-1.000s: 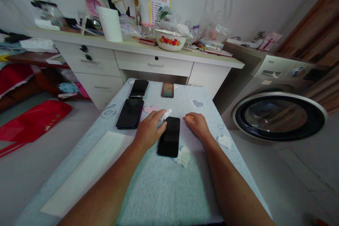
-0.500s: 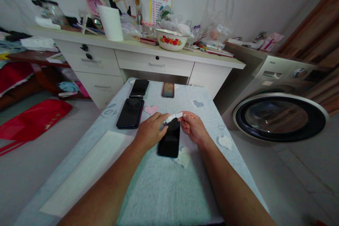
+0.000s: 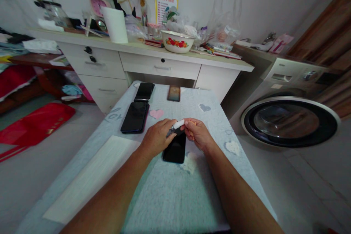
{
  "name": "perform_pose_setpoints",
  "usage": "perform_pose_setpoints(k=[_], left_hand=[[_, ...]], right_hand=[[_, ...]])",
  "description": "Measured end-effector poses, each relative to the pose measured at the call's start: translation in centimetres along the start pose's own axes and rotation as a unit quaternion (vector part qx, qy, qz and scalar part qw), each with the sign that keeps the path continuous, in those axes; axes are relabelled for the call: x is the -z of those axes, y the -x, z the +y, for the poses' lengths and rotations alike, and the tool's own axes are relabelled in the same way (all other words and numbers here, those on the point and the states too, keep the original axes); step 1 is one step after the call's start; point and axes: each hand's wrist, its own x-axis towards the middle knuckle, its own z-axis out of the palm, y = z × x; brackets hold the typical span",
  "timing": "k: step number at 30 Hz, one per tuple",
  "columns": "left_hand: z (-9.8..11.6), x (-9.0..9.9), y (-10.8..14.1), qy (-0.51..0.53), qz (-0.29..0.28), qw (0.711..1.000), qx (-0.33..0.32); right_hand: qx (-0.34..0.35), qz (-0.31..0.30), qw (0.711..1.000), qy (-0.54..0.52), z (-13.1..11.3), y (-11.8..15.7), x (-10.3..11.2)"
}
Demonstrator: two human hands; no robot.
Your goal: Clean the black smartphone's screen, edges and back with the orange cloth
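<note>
My left hand (image 3: pixel 157 136) is closed around the greyish body of a small slim tube with a white top (image 3: pixel 178 124); its exact kind is hard to make out. The fingertips of my right hand (image 3: pixel 197 132) pinch the far end of the white top. Something orange shows at the right fingers, too small to name. Directly below both hands, a black smartphone (image 3: pixel 174 150) lies screen up on the cloth, its upper part partly covered by the hands.
Two more dark phones, a nearer one (image 3: pixel 134 117) and a farther one (image 3: pixel 144 91), lie at left on the tablecloth (image 3: pixel 170 197). A pale flat strip (image 3: pixel 93 175) lies nearer. A blurred-out small item (image 3: pixel 174 93) sits at the back. Beyond stand a cluttered desk (image 3: pixel 153 49) and a washing machine (image 3: pixel 287 98).
My right hand has moved slightly left, toward my left hand. The white pieces between the hands, which showed a narrow break before, now look like one shorter piece.
</note>
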Motion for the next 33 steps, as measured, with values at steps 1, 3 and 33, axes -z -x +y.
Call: perform_pose_setpoints(k=[1,3,33], left_hand=[[0.0,-0.1,0.0,0.003,0.003,1.0,-0.001],[0.1,-0.2,0.0,0.009,0.005,1.0,-0.001],[0.9,0.6,-9.0,0.177,0.122,0.966,0.141]], right_hand=[[0.002,-0.004,1.0,0.006,0.0,0.0,0.0],[0.002,-0.014,1.0,0.019,-0.1,0.0,0.0],[-0.007,0.063,0.994,-0.088,0.2,-1.0,2.8]])
